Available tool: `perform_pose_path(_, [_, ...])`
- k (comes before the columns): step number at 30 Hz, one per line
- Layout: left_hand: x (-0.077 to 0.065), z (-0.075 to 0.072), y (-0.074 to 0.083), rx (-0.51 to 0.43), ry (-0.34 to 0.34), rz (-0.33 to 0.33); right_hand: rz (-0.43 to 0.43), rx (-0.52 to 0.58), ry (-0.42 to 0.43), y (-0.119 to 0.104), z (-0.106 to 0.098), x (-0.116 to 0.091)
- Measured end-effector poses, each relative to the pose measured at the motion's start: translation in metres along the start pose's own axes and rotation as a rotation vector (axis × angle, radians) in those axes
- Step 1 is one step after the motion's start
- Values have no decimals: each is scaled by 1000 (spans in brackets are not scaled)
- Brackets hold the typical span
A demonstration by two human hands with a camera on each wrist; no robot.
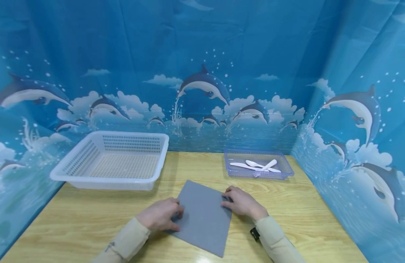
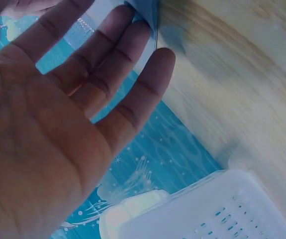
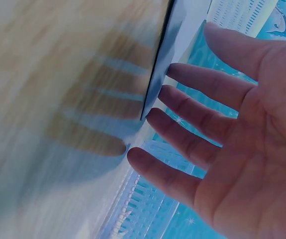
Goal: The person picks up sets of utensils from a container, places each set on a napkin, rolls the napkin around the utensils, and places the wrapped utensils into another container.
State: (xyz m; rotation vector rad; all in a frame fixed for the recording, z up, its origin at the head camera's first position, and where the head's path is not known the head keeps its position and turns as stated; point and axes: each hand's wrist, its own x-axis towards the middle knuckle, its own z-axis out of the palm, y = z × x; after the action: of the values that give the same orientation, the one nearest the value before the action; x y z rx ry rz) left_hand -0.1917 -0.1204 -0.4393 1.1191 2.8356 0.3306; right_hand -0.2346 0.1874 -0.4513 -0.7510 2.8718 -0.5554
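Note:
A flat grey four-cornered mat (image 1: 204,215) lies at an angle on the wooden table, its edge thin and dark in the right wrist view. At its left side is my left hand (image 1: 163,213), thumb and fingers spread over the edge. In the left wrist view the fingertips (image 2: 140,37) reach the mat's border with the fingers loosely extended. My right hand (image 1: 242,202) touches the upper right edge. Seen from the right wrist, several relaxed fingers (image 3: 182,104) meet that edge, with the thumb held apart from them.
A white perforated basket (image 1: 112,180) stands at the back left of the table (image 1: 57,223). At the back right, a purple see-through basket (image 1: 271,175) holds white plastic cutlery (image 1: 243,166), including a knife and a spoon. Dolphin-printed blue curtains (image 1: 202,36) close off the back and sides.

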Motion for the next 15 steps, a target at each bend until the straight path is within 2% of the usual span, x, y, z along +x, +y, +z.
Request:
perform_pose_path(6, [2, 0, -2, 19, 25, -6, -3, 9, 21, 2, -2, -7])
perform_pose_path(15, [4, -2, -9, 63, 105, 36, 21, 45, 30, 3, -4, -11])
